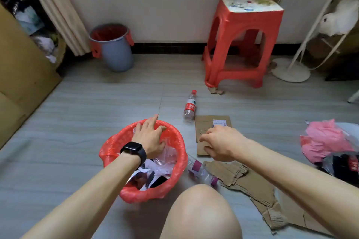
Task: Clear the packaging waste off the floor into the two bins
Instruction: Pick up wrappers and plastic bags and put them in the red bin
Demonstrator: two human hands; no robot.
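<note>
Left hand (149,136), wearing a black watch (134,151) at the wrist, reaches over the near bin (108,147) with its fingers spread and straight, palm down above the crumpled clear plastic and paper scraps already inside the red liner. Right hand (219,142) is low over a flat cardboard sheet (211,121) with a shipping label, fingers bent down toward it; whether they grip the sheet or only hover cannot be told. Judging by the floor, the job is partly done. The near bin looks about half full, while the second bin (114,48), grey with a red liner, stands well apart against the far wall, its contents hidden. Waste left on the floor includes a clear bottle with a red label (190,105) lying just beyond the sheet, another bottle with a magenta label (202,170) lying beside the near bin, torn cardboard pieces (248,180) by the person's knee (200,211), and a heap of pink plastic bags (326,137) at the right. A red stool (242,44) stands near the wall.
</note>
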